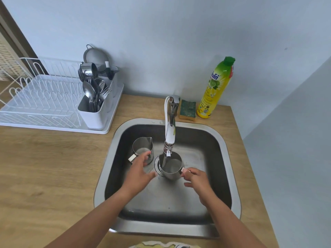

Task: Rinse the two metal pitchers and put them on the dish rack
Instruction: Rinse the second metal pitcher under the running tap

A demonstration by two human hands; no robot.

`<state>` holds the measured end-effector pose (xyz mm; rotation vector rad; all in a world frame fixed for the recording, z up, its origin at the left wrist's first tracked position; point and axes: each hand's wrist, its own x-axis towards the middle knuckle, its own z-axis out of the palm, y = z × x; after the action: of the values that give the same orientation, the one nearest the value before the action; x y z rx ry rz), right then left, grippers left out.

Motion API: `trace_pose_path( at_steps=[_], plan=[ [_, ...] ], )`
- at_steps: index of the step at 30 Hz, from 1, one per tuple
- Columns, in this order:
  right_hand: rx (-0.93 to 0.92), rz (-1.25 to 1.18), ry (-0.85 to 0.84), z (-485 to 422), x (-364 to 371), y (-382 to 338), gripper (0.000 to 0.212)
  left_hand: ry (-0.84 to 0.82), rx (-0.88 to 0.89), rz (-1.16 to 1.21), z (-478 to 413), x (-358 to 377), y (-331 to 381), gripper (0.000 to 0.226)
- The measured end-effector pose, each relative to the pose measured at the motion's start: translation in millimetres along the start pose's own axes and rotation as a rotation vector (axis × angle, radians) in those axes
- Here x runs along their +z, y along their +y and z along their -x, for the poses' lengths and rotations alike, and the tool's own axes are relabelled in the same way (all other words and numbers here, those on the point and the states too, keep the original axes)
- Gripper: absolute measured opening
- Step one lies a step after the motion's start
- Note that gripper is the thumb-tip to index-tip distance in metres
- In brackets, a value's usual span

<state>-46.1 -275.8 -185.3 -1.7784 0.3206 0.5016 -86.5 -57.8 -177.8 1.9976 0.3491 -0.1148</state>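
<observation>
Head view: two pitchers (pixel 143 149) (pixel 172 166) in sink (pixel 222 169).

1. Two bare forearms are showing, coming in from the bottom edge; no sleeve is covering either one as far as the frame reaches.
2. The left hand (pixel 138 170) is wearing no glove, ring or bracelet that can be made out.
3. The right hand (pixel 197 178) is likewise showing no glove, and no watch or band is sitting at its wrist.
4. The fingernails are looking short and plain; any polish is too small to tell.
5. At the bottom edge a strip of pale yellow and white patterned fabric is peeking in, which may be clothing, though that cannot be told.
</observation>
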Motion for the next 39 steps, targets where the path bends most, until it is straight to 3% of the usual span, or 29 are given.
trace_pose_path(
  at_steps=[3, 6, 11, 14, 25, 31, 35, 37, 39],
  plan=[
    [-0.024, 0.019, -0.051, 8.4, -2.0, -2.1, 0.026, -0.200, -0.061, -0.034, -6.3, 5.1, 4.1, 0.105],
    [-0.053, 0.062, -0.060, 12.7, -7.3, -3.1, 0.021, -0.330, -0.049, -0.030, -10.0, 12.5, 10.8, 0.098],
    [-0.121, 0.059, 0.002, 14.5, -20.6, -0.2, 0.025, -0.251, 0.021, -0.081, -16.4, 21.8, 20.8, 0.066],
    [-0.146, -0.016, -0.019, 12.6, -20.4, -6.3, 0.030, -0.206, 0.103, -0.142, -19.2, 18.5, 34.1, 0.059],
    [-0.101, -0.181, -0.155, -10.3, 0.9, -10.2, 0.018, -0.087, 0.153, -0.312, -12.1, -9.2, 43.8, 0.093],
    [-0.017, -0.288, -0.275, -7.3, 21.3, -12.2, 0.018, -0.035, 0.182, -0.390, 1.7, -23.9, 42.0, 0.094],
    [0.034, -0.196, -0.320, 0.4, 29.4, -12.5, 0.020, -0.043, 0.121, -0.403, 5.9, -32.0, 34.7, 0.094],
    [0.049, -0.117, -0.331, 6.3, 28.5, -14.4, 0.023, -0.082, 0.058, -0.371, 7.9, -35.3, 30.7, 0.084],
    [0.046, -0.022, -0.314, 11.3, 24.1, -16.3, 0.025, -0.135, 0.001, -0.295, 11.3, -37.0, 26.3, 0.056]
  ],
)
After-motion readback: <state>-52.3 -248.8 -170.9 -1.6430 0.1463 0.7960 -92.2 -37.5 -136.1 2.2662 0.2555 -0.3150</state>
